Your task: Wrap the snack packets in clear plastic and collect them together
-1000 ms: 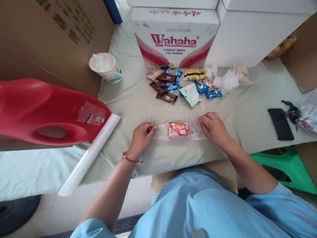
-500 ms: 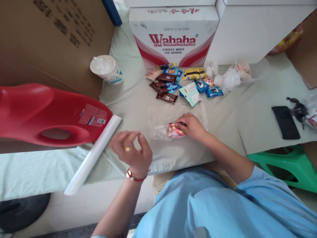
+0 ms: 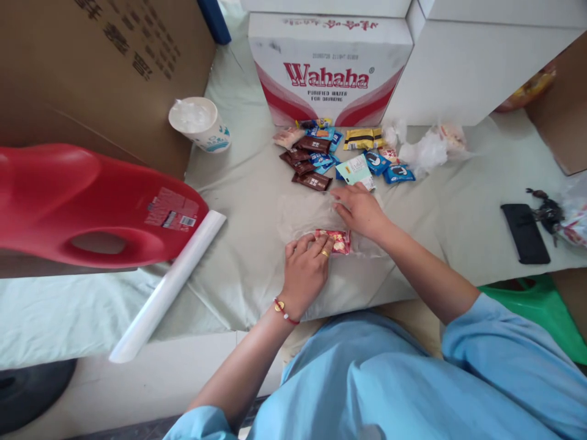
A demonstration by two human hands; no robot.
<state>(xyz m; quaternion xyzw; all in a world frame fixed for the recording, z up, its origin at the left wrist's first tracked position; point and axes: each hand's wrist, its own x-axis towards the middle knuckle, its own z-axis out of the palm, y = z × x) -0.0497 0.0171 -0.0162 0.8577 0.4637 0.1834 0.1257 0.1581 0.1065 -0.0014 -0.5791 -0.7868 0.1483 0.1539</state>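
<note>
A white Wahaha carton [image 3: 328, 73] stands at the back of the cloth-covered table [image 3: 238, 201]. A pile of snack packets [image 3: 321, 153] lies just in front of it, with crumpled white bags [image 3: 424, 150] beside the pile. A paper cup [image 3: 199, 125] stands near a brown cardboard box [image 3: 92, 73]. A red plastic jug [image 3: 68, 201] touches a white roll [image 3: 167, 287]. A black phone [image 3: 525, 232] lies beside keys [image 3: 543, 208].

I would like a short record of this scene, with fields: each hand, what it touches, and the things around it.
left hand: fingers lie on the red snack packet
red snack packet: wrapped in the clear plastic, it seems
right hand: on the far edge of the clear plastic, next to the pile of snacks; grip unclear
to the left: white roll, red plastic object, paper cup
behind: Wahaha box
to the right: black phone
</note>
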